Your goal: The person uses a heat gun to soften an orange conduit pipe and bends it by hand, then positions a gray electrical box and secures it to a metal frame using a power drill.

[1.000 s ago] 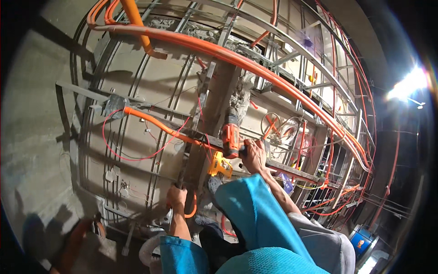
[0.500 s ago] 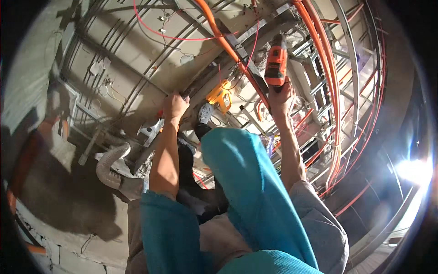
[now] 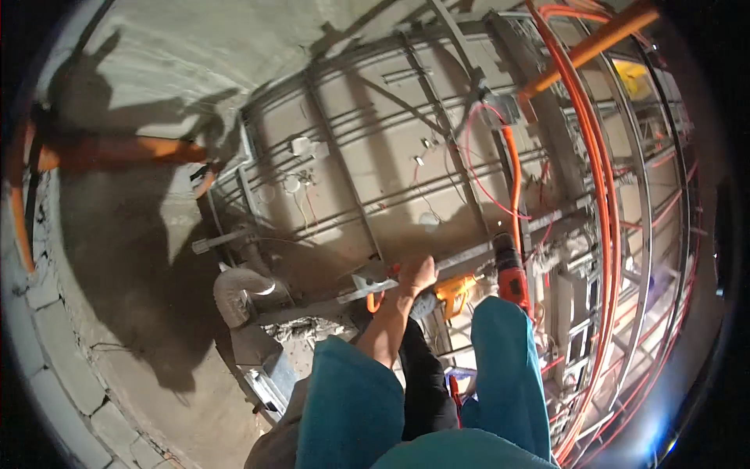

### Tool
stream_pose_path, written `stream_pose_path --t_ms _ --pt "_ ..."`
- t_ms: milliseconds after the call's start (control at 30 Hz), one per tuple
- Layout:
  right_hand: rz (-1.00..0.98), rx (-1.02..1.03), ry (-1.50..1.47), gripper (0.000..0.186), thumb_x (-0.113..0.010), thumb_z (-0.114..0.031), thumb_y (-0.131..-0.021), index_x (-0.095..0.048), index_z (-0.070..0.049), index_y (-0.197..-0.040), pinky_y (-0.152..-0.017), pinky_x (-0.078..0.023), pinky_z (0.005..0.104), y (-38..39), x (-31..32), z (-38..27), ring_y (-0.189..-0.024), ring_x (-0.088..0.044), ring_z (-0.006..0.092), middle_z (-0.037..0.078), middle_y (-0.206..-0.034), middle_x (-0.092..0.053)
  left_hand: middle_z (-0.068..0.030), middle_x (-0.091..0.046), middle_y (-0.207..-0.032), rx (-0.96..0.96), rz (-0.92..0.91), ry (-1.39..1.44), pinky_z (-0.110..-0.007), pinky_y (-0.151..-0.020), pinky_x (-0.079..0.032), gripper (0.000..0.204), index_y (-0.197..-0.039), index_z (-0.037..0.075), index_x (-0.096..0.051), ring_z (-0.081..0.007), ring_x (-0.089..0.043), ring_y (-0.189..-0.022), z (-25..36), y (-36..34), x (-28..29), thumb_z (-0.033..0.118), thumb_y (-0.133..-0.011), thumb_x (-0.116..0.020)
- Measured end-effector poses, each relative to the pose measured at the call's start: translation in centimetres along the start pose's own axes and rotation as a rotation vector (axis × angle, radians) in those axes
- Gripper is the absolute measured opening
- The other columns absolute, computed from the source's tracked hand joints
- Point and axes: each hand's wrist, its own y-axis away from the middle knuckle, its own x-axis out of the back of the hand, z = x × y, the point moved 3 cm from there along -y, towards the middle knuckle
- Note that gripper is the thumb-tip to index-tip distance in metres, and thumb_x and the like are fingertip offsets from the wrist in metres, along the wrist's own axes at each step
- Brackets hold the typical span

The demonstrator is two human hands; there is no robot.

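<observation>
My left hand (image 3: 418, 273) is closed around a long grey metal profile (image 3: 466, 254) that runs on to both sides of it. A red and black cordless drill (image 3: 512, 277) is to the right, its dark front end pointing at the profile's line. Teal fabric of my clothing covers the drill's handle and my right hand. Between the two lies a yellow pistol-shaped power tool (image 3: 455, 293), beside a grey shoe (image 3: 426, 303). Left of my left hand is a flat metal piece (image 3: 367, 288) with a red part.
A metal frame grid (image 3: 336, 133) over pale boards holds loose wires and an orange conduit (image 3: 515, 180). Bundled orange conduits (image 3: 598, 164) curve down the right side. At the left are a flexible duct (image 3: 233, 295), an orange pipe (image 3: 125, 151) and a block wall (image 3: 66, 356).
My view has turned, so the frame grid shows more fully. The drill sits lower in view, and my right hand has gone behind the teal fabric. My left hand stays on the profile.
</observation>
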Motion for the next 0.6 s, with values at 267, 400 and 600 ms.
stream_pose_path --t_ms 267,400,600 --pt "-0.088 0.043 -0.078 0.025 -0.077 -0.023 -0.090 -0.069 -0.002 -0.099 -0.067 -0.053 0.0333 0.2 -11.1 3.9 -0.070 -0.063 0.0142 0.009 -0.080 -0.069 -0.0189 -0.075 -0.087 -0.020 0.078 -0.020 -0.051 -0.073 -0.059 0.027 -0.077 0.006 -0.075 -0.0361 -0.074 -0.078 -2.4 1.0 -2.7 0.031 -0.083 -0.067" --pt "0.017 -0.066 -0.024 0.031 -0.076 -0.033 -0.086 -0.071 -0.003 -0.089 -0.065 -0.053 0.0408 -0.8 -14.1 8.6 -0.070 -0.067 0.0215 0.011 -0.073 -0.069 -0.0175 -0.075 -0.085 -0.139 0.137 -0.078 -0.050 -0.072 -0.058 0.027 -0.077 0.008 -0.073 -0.0346 -0.074 -0.077 -2.1 0.2 -5.4 0.033 -0.084 -0.066" --pt "-0.050 -0.197 0.125 0.048 -0.075 -0.048 -0.085 -0.071 -0.002 -0.098 -0.068 -0.054 0.0448 -1.4 -14.5 11.3 -0.081 -0.075 0.0357 0.020 -0.080 -0.073 -0.0225 -0.074 -0.088 -0.147 0.091 0.101 -0.050 -0.074 -0.057 0.021 -0.087 0.004 -0.075 -0.0382 -0.073 -0.082 -0.6 -1.2 -2.9 0.020 -0.085 -0.062"
